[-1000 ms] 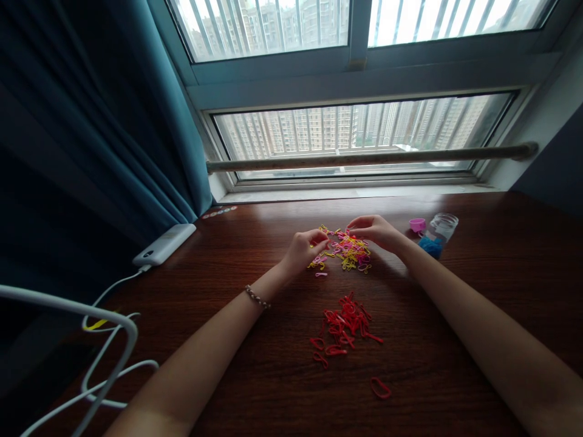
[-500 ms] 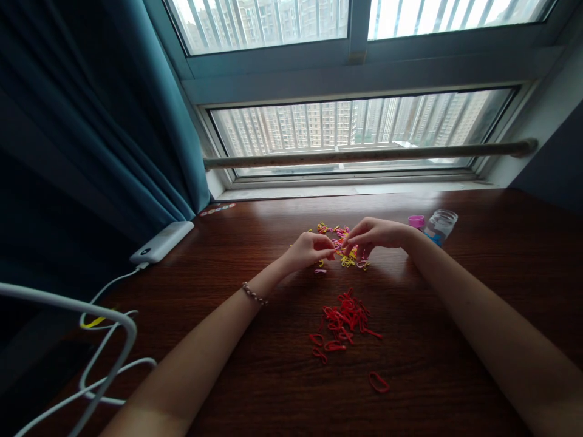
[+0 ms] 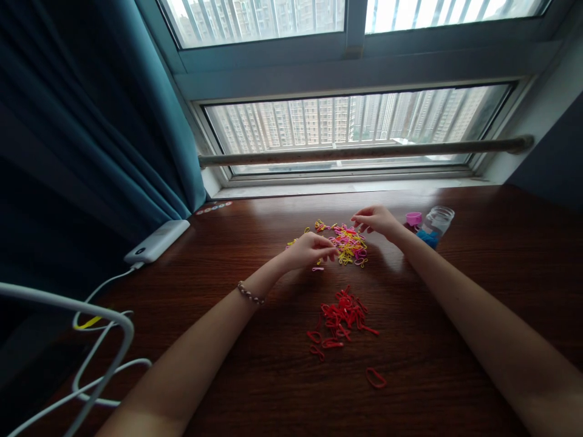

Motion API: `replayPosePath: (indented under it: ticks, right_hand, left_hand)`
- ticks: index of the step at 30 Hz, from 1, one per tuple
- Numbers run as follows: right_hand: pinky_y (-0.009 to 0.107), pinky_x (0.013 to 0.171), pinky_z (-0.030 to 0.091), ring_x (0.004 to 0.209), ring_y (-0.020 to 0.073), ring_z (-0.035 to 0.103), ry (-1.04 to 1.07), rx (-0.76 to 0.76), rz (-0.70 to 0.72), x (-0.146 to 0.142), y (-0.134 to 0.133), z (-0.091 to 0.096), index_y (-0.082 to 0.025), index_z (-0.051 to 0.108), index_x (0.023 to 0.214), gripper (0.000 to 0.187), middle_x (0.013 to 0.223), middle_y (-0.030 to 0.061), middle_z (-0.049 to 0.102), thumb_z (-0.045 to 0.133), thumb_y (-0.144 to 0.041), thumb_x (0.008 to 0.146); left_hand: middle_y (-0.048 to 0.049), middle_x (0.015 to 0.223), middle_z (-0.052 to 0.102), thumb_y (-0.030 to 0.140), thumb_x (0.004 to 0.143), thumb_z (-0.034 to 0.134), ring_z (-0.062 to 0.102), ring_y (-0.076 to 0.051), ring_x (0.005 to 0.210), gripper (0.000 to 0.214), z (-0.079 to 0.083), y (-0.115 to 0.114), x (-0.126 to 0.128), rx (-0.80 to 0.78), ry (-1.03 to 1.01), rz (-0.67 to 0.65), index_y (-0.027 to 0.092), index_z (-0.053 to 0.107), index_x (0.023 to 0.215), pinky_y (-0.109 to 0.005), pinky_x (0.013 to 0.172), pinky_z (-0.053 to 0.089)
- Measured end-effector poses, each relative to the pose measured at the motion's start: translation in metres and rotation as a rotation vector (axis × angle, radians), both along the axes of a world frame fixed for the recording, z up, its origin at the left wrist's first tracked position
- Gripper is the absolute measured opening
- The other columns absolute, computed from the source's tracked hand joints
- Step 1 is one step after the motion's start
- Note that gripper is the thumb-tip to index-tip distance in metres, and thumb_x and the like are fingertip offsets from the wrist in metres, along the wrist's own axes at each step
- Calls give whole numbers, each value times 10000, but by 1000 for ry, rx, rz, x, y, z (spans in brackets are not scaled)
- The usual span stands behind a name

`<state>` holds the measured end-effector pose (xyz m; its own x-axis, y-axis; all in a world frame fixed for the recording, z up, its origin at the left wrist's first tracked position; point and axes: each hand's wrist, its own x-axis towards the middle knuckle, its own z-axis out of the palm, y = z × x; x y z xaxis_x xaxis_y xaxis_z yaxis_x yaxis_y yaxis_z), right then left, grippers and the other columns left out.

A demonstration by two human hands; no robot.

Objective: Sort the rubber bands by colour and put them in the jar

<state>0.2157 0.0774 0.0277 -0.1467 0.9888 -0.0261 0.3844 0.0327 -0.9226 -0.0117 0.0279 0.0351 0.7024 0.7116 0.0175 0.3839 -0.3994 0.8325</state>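
A loose pile of yellow and pink rubber bands (image 3: pixel 350 246) lies on the brown wooden table. My left hand (image 3: pixel 313 250) rests at the left side of this pile, fingers loosely bent and a little apart, with nothing visible in them. At the pile's far right edge hovers my right hand (image 3: pixel 374 220), its fingers apart and pointing left; I see nothing held there. Nearer to me is a separate heap of red rubber bands (image 3: pixel 342 317). One single red band (image 3: pixel 376 377) lies apart from that heap.
Right of my right hand stand a clear jar (image 3: pixel 439 221) with blue bands (image 3: pixel 428 238) at its bottom and a pink lid (image 3: pixel 413 216). A white power bank (image 3: pixel 157 240) with white cables (image 3: pixel 116 328) lies left, by the blue curtain (image 3: pixel 150 121). A window is behind the table.
My right hand has moved up and away from the middle of the pile, uncovering more bands. My left hand's fingers have loosened slightly. The view has shifted a little.
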Motion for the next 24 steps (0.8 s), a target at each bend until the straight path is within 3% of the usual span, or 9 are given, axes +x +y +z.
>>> replayPosePath:
  ticks: [4, 8, 13, 17, 21, 24]
  right_hand:
    - [179, 400, 383, 513, 114, 570, -169, 94, 0, 4, 6, -8, -99, 676, 763, 168, 642, 72, 657, 605, -209, 658]
    - [217, 460, 402, 546, 140, 573, -338, 187, 2, 9, 11, -14, -133, 704, 729, 181, 595, 47, 653, 633, -260, 621]
    - [240, 551, 416, 608, 154, 583, -459, 290, 95, 6, 12, -22, -177, 713, 693, 164, 647, 27, 671, 671, -284, 576]
    - [237, 550, 416, 605, 154, 582, -463, 299, 115, 3, 12, -28, -177, 710, 676, 138, 639, 21, 665, 664, -237, 561]
    - [231, 533, 416, 598, 145, 574, -343, 223, 97, 5, 14, -28, -158, 702, 707, 177, 630, 24, 655, 660, -259, 568]
    - [232, 543, 425, 596, 133, 561, -209, 159, 120, 6, 12, -24, -139, 686, 711, 211, 642, 28, 652, 678, -288, 562]
  left_hand:
    - [-58, 763, 662, 251, 793, 500, 581, -136, 680, 207, -13, 8, -3, 332, 33, 230, 122, 658, 829, -227, 635, 448]
    - [-75, 930, 645, 169, 810, 447, 583, -174, 862, 230, -20, 9, -4, 516, 116, 206, 155, 611, 970, -277, 771, 450]
    - [-93, 1266, 474, 189, 853, 383, 387, -186, 1205, 359, -29, 6, 1, 615, 203, 95, 181, 460, 1204, -345, 1006, 302]
    - [-96, 1351, 378, 305, 888, 328, 248, -196, 1292, 422, -34, 4, 2, 577, 322, 52, 202, 340, 1297, -425, 1053, 183]
    - [-84, 1318, 426, 307, 894, 309, 302, -192, 1264, 377, -33, 5, 0, 592, 347, 83, 206, 403, 1244, -440, 1049, 169]
    - [-77, 1220, 522, 261, 893, 305, 433, -188, 1159, 329, -30, 6, -1, 625, 316, 127, 193, 472, 1169, -420, 1025, 228]
